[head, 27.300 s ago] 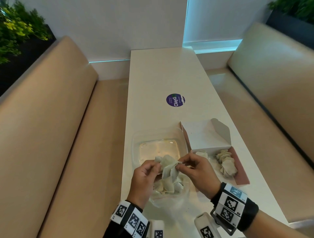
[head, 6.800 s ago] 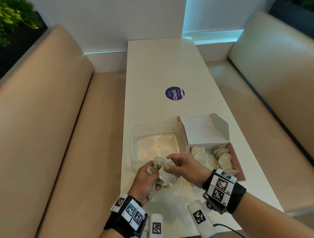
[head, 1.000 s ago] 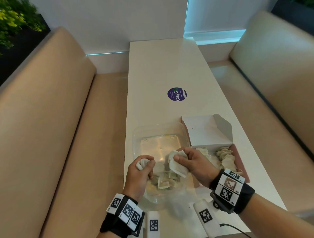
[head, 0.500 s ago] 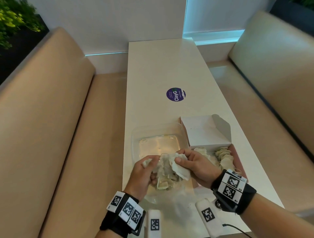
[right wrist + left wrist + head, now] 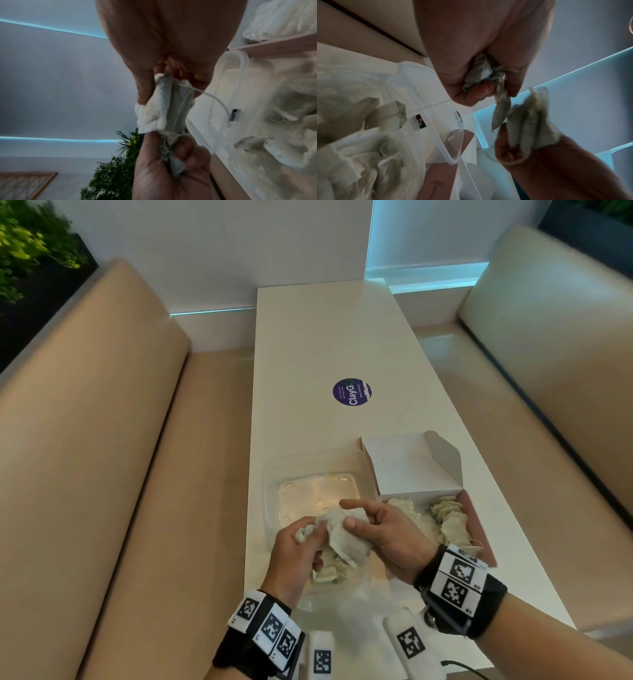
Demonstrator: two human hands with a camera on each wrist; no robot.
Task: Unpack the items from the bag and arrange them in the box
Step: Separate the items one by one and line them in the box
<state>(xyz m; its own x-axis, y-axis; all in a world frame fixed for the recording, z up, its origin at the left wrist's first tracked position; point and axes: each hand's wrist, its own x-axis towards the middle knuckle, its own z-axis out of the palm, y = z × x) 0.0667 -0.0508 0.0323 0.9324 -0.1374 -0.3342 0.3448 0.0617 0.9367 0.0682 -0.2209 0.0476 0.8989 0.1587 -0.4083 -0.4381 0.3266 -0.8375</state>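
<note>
Both hands meet over the clear plastic bag (image 5: 337, 578), which lies near the table's front edge with several loose tea bags in it. My left hand (image 5: 308, 534) grips a crumpled bunch of tea bags (image 5: 483, 73) in its curled fingers. My right hand (image 5: 354, 517) pinches a flat stack of tea bags (image 5: 347, 541) between thumb and fingers, index finger pointing out. The two bunches touch, joined by strings (image 5: 214, 100). To the right stands the pink-and-white box (image 5: 411, 470), lid up, holding rows of tea bags (image 5: 448, 520).
An empty clear plastic container (image 5: 274, 474) sits just beyond my hands, left of the box. A round purple sticker (image 5: 351, 392) marks the white table (image 5: 325, 337) farther back. Beige benches run along both sides, with a plant (image 5: 30, 241) at the far left.
My hands, apart a second ago, have come together over the bag. The bunches now touch, and my right index finger has straightened.
</note>
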